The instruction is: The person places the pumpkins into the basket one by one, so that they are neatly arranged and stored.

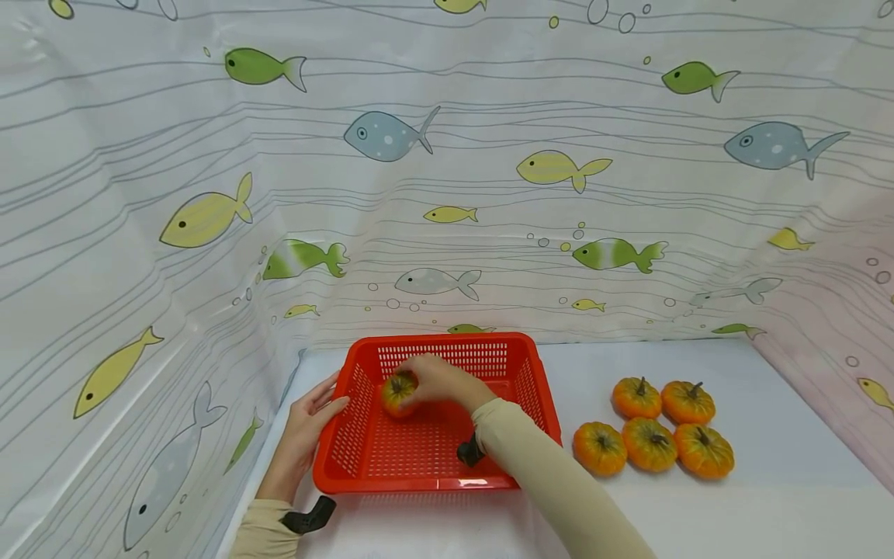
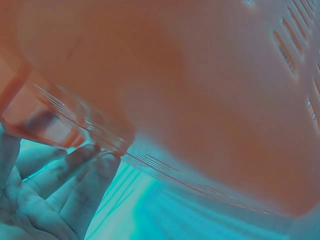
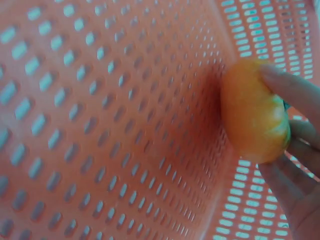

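Inside the red plastic basket (image 1: 436,485), my right hand (image 1: 441,380) holds a small orange-green pumpkin (image 1: 398,396) near the left end. The right wrist view has this pumpkin (image 3: 252,112) between thumb and fingers, close to the slotted floor; whether it touches the floor cannot be told. At the basket's left side is my left hand (image 1: 309,419), its thumb at the rim and its other fingers along the outside. Up close, the left hand's extended fingers (image 2: 82,195) touch the basket's outer side (image 2: 210,110).
Right of the basket, several orange pumpkins (image 1: 649,444) sit grouped on the white table (image 1: 782,497). A fish-printed sheet (image 1: 482,186) hangs behind and along the sides. The basket stands near the back sheet.
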The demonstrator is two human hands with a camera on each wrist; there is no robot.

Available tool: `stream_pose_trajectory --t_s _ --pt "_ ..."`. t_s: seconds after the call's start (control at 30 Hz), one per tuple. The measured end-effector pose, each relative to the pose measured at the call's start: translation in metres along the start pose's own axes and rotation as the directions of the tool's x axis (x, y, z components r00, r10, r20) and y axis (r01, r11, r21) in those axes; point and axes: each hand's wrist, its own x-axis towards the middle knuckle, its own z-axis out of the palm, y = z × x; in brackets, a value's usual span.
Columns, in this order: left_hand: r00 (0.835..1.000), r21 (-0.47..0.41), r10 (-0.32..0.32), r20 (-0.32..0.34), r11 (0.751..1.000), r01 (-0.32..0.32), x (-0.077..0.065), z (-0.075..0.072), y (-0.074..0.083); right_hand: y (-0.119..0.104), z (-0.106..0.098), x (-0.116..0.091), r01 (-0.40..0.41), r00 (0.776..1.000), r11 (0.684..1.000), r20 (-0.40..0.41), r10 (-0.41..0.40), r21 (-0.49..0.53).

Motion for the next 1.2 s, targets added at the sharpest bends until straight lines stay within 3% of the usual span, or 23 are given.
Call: stream_pose_trajectory --t_s 0.23,0.9,1.2 --pt "1.0 0.003 -0.001 -0.001 1.0 0.001 -0.0003 0.0006 -0.0011 0.003 0.0007 -0.0013 -0.036 0.999 0.999 0.0 0.036 0.029" --pt "1.0 0.02 0.007 -0.003 1.0 -0.007 -0.0007 0.0 -0.0032 0.0054 0.0053 0.0013 -0.018 1.0 1.0 -0.008 0.018 0.013" --pt "1.0 0.022 0.006 -0.002 1.0 -0.006 -0.0004 0.0005 -0.0026 0.0082 0.0062 0.0015 -0.024 1.0 0.998 -0.007 0.025 0.05"
